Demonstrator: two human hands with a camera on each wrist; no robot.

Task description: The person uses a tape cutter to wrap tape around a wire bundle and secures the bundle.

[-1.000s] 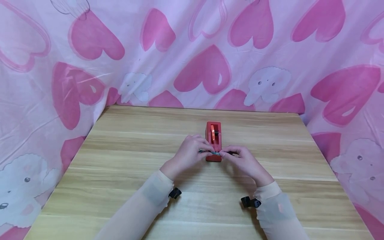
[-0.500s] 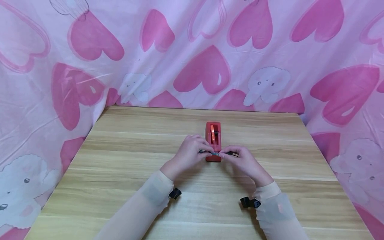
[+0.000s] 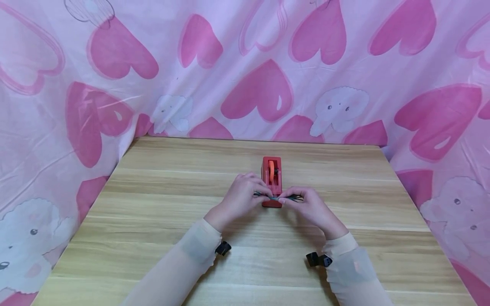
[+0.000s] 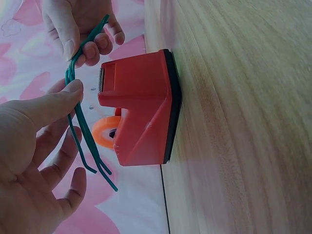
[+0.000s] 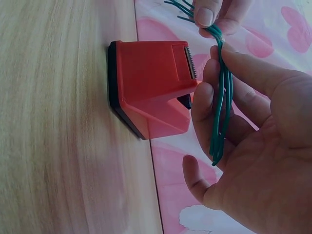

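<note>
A bundle of thin green wires (image 4: 87,129) stretches between both hands, just above the front of a red tape dispenser (image 3: 272,180). My left hand (image 3: 244,193) pinches it with thumb and fingertips, and loose ends stick out past those fingers. On the other side, my right hand (image 3: 309,206) pinches the bundle close to the left fingertips. In the right wrist view, bent loops of the wires (image 5: 222,105) lie along the right fingers. A shiny clear patch shows on the bundle between the hands. An orange tape roll (image 4: 105,131) sits inside the dispenser.
The dispenser has a toothed metal cutter (image 5: 190,62) at its front and a black base (image 4: 173,105). It stands on a wood-grain table (image 3: 183,182). A pink curtain with hearts (image 3: 256,93) hangs behind and at the sides.
The right fingertips have shifted slightly left along the bundle, and the wires beyond them look more spread out. The left hand and dispenser stay almost where they were.
</note>
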